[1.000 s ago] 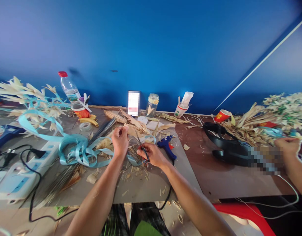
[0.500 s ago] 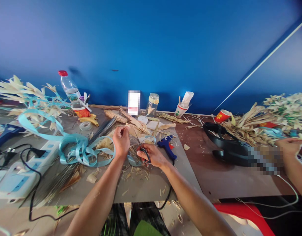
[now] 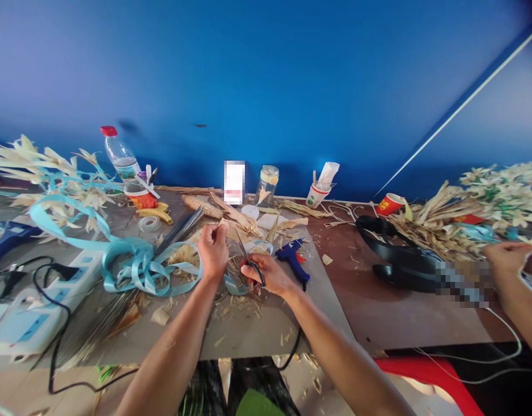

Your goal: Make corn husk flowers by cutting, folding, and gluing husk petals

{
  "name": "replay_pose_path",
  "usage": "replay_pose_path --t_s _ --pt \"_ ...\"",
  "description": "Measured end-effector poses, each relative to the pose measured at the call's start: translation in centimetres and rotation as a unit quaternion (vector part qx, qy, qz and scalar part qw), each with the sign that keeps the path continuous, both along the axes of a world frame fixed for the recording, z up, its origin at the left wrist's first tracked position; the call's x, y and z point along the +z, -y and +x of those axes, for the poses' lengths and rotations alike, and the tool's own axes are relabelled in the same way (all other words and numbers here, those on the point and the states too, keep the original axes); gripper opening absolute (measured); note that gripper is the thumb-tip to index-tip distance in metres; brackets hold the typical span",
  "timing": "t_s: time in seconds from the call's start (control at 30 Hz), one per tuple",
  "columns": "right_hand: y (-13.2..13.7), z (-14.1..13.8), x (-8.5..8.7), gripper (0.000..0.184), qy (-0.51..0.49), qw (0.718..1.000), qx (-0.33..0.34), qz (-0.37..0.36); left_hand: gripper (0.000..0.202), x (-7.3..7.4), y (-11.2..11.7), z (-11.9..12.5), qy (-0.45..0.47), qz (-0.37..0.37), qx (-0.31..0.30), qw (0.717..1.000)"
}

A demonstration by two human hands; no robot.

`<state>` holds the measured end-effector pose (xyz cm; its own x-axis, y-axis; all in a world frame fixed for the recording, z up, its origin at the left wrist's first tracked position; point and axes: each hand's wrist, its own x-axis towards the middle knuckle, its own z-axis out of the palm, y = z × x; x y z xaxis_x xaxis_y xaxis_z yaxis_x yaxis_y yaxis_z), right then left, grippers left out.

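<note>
My left hand [image 3: 214, 249] is closed in a pinch on a pale piece of corn husk [image 3: 231, 229], partly lost against the husks behind it. To its right, my right hand [image 3: 269, 273] grips a pair of scissors [image 3: 257, 271] by the dark handles, the blades pointing up and left towards the husk. A light blue ribbon [image 3: 136, 263] lies in loops left of my left hand. Beside it runs a bundle of thin wires [image 3: 179, 228]. A blue glue gun [image 3: 294, 257] rests just beyond my right hand.
At the left are a white power strip [image 3: 49, 306] with black cords and a red-capped bottle [image 3: 121, 153]. A jar [image 3: 268, 185] and paper cup [image 3: 317, 193] stand by the wall. On the right lie a black headset-like object [image 3: 400, 260] and another person's hand [image 3: 510, 266].
The whole view has shifted very slightly. Both hands keep nearly the same position, with the scissors still beside the piece of corn husk.
</note>
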<state>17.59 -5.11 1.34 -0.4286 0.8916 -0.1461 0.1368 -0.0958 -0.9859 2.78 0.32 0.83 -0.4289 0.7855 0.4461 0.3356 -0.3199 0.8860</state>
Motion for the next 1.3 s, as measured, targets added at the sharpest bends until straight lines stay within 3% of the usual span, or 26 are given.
replay_pose_path --t_s 1.3 --pt "0.07 -0.35 -0.08 0.046 0.015 0.999 -0.023 0.041 0.025 -0.59 -0.65 -0.25 0.083 -0.029 -0.031 0.996"
